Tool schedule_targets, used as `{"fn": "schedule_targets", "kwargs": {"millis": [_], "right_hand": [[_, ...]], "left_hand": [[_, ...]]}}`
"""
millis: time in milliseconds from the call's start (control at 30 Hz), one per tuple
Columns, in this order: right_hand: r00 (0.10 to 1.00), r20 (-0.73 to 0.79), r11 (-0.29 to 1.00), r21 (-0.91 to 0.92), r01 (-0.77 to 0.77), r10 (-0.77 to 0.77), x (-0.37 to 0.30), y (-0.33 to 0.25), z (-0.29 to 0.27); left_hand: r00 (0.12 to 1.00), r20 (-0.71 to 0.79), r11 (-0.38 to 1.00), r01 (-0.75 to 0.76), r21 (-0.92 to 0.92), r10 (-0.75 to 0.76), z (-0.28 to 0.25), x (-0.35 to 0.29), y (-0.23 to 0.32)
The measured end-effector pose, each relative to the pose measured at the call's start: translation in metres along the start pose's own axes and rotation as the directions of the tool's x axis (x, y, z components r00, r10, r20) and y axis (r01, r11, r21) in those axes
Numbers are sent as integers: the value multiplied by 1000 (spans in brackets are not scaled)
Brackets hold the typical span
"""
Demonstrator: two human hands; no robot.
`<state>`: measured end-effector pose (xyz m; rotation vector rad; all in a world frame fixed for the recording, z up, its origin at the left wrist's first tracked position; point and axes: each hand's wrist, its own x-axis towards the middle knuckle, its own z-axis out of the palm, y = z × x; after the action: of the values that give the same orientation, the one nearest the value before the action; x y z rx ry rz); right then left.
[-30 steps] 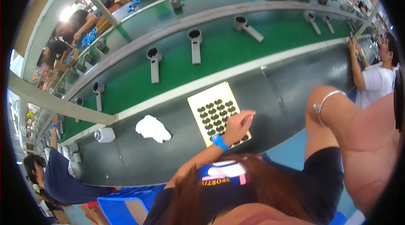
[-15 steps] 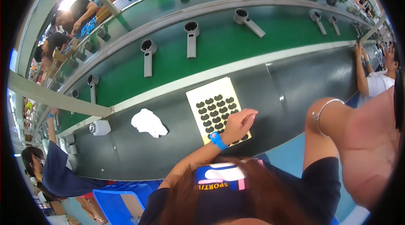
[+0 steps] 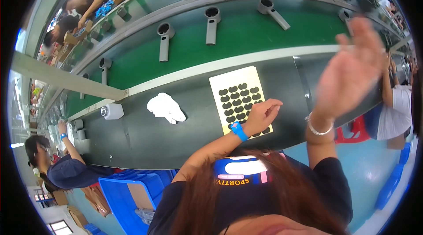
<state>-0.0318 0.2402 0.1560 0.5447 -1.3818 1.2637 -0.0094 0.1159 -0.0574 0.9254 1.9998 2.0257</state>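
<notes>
My left hand (image 3: 261,117), with a blue band at its wrist, lies over the right side of a pale yellow sheet (image 3: 232,76). Its fingers are loosely curled and pressed together; whatever might be inside them is hidden. Rows of notched black round stickers (image 3: 237,102) cover the sheet, some of them under this hand. Raised at the right, my right hand (image 3: 350,69) is smeared by motion, its fingers apart and nothing seen in it. A silver bangle circles that wrist.
Beyond the bench's pale rail, grey round-headed handheld housings (image 3: 211,30) lie on a green conveyor (image 3: 187,45). A crumpled white cloth (image 3: 165,108) and a white bottle (image 3: 113,111) stand left of the sheet. Co-workers sit at both sides; a blue crate (image 3: 128,199) is at lower left.
My right arm has swung from close at the lower right up and forward over the bench's right part. My left hand stays on the sheet. The whole view has shifted slightly.
</notes>
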Motion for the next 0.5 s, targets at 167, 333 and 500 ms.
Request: {"fn": "schedule_targets", "kwargs": {"millis": [167, 333, 500], "right_hand": [[799, 66, 800, -109, -590, 598, -123, 68, 9], [707, 55, 709, -60, -703, 705, -183, 90, 2], [702, 99, 708, -159, -688, 705, -191, 89, 6]], "left_hand": [[986, -160, 991, 32, -131, -53, 2, 1, -6], [884, -348, 913, 179, -365, -313, -19, 20, -8], [900, -339, 917, 139, -374, -275, -46, 42, -6]]}}
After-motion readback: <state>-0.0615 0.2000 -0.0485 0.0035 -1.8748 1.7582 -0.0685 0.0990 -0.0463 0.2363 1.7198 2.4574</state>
